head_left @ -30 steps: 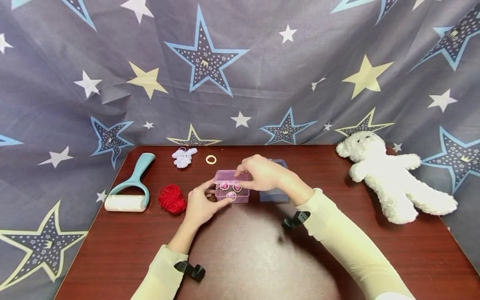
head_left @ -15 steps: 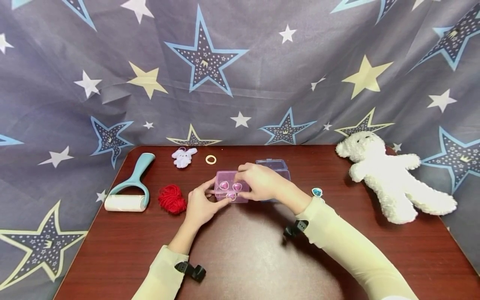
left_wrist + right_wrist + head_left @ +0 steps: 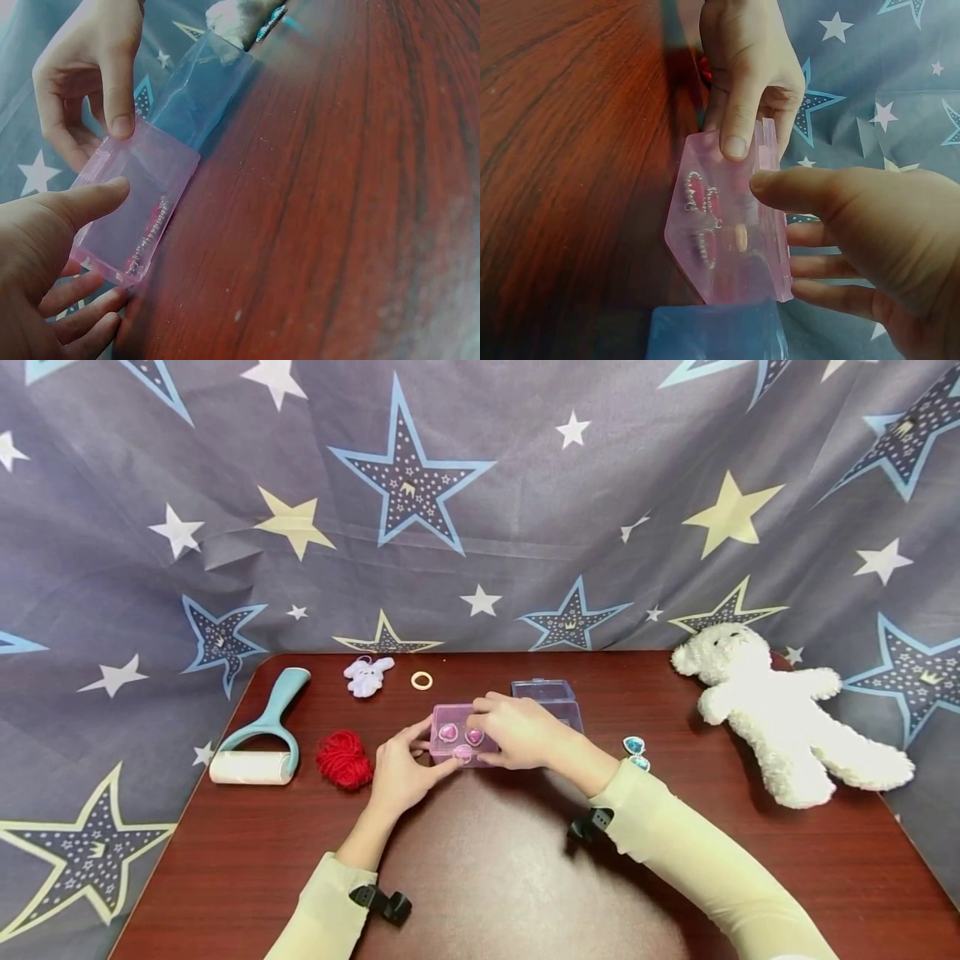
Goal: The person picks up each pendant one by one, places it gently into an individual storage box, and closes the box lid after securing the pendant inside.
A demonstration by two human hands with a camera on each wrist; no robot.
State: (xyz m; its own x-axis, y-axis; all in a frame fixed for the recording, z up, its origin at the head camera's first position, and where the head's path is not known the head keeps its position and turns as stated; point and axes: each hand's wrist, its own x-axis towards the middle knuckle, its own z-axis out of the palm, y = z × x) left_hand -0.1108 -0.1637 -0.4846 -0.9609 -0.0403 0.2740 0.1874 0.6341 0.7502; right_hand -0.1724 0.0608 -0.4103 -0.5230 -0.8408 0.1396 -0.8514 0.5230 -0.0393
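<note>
A see-through pink plastic box [image 3: 459, 716] sits on the table with its lid down. Three pink jewelled ornaments [image 3: 448, 732] edged in silver beads show through its walls. My left hand [image 3: 401, 770] holds the box's left end, thumb on the front face and fingers behind. At the right end my right hand [image 3: 525, 735] has its thumb on the front and its fingers at the lid's back edge. Just right of it stands a clear blue box [image 3: 543, 692] with its lid raised, partly hidden by my right hand.
Two blue jewelled ornaments [image 3: 634, 745] lie by my right sleeve. A white plush bear [image 3: 757, 710] is at the right. Leftward are red yarn [image 3: 345, 760], a lint roller [image 3: 251, 767], a small plush bunny [image 3: 368, 676] and a cream ring [image 3: 422, 681]. A star-printed cloth [image 3: 480, 527] hangs behind.
My right hand has brought the pink box's lid down from raised to flat. The right forearm has shifted slightly, uncovering the blue ornaments. My left hand has kept its place.
</note>
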